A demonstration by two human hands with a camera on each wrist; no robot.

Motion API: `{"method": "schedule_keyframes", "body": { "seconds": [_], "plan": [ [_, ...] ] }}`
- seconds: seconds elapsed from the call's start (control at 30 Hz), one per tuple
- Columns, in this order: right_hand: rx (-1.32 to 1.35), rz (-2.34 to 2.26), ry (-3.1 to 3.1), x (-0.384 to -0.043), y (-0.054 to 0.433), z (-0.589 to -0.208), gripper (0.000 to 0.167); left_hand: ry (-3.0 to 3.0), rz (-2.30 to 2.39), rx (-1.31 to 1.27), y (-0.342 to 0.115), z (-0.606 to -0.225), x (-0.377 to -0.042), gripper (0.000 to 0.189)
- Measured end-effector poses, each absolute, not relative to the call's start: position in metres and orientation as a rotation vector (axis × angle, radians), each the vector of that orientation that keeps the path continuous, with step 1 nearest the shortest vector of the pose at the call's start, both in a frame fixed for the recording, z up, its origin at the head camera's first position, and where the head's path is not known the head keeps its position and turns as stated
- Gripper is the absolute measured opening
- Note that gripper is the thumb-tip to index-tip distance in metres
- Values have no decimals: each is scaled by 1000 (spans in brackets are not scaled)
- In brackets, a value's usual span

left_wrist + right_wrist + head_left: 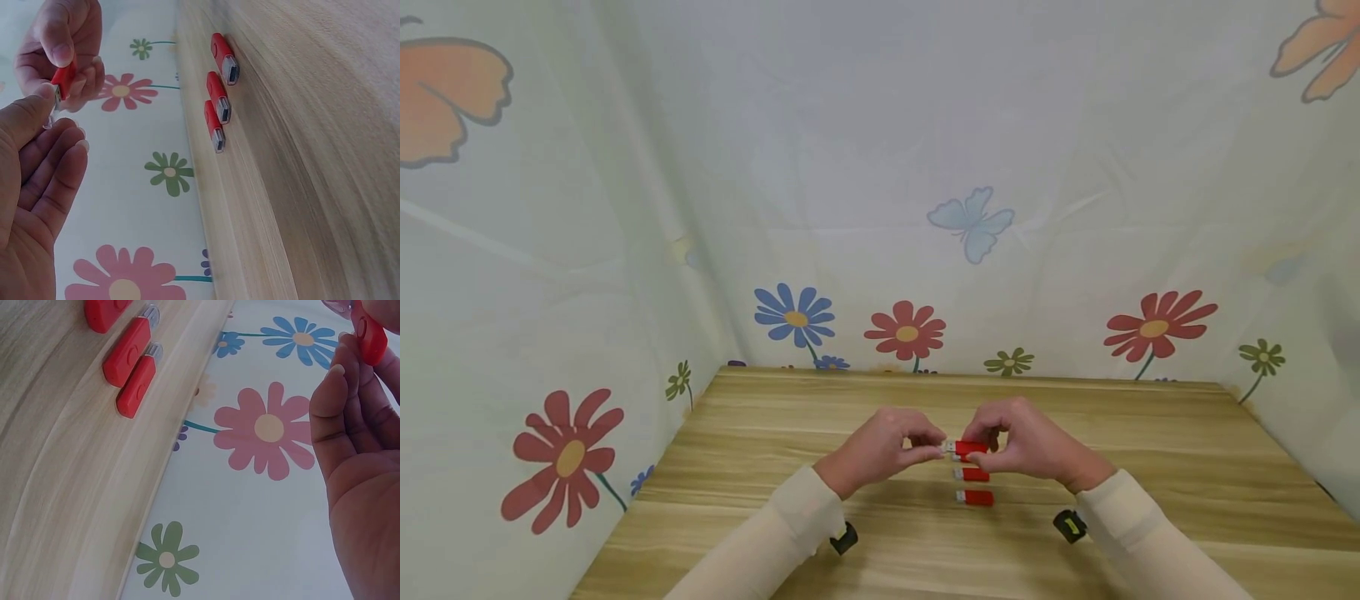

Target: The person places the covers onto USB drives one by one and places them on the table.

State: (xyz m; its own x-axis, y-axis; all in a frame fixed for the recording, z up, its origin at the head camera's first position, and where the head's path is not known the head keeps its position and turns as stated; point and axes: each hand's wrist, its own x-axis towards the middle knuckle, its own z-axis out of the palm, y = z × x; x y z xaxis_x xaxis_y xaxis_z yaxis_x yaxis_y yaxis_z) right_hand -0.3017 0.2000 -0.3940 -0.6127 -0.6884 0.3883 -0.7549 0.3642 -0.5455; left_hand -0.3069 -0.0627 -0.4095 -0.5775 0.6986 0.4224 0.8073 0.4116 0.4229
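Note:
A red USB stick [970, 447] is held above the table between both hands. My right hand [1030, 442] pinches its red body between thumb and fingers. From the other side my left hand [883, 447] pinches the clear cap [50, 119] at the connector end, and the metal connector shows between body and cap in the left wrist view. Below lie three more red USB sticks in a column: a near one [976, 498], a middle one [976, 475] and a far one [214, 127], partly hidden in the head view. Their connector ends, with clear caps, point left.
The wood-grain table [760, 500] carries the sticks near its middle. A pale curtain [850, 167] printed with flowers and butterflies stands along the table's back and sides. Black wrist devices [1070, 526] sit under both sleeves.

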Motion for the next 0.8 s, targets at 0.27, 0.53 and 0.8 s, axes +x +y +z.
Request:
{"method": "schedule_keyframes", "body": {
  "seconds": [0.27,0.53,0.8],
  "plan": [
    [1337,1076,-2509,-301,199,-394,9,-2477,-890,-1348,-61,-408,-306,23],
    [1341,1079,-2511,-299,197,-393,7,-2475,-882,-1364,-59,-407,-304,24],
    [1355,1076,-2483,-300,196,-395,8,-2453,-878,-1380,-57,-407,-305,23]
  ]
}}
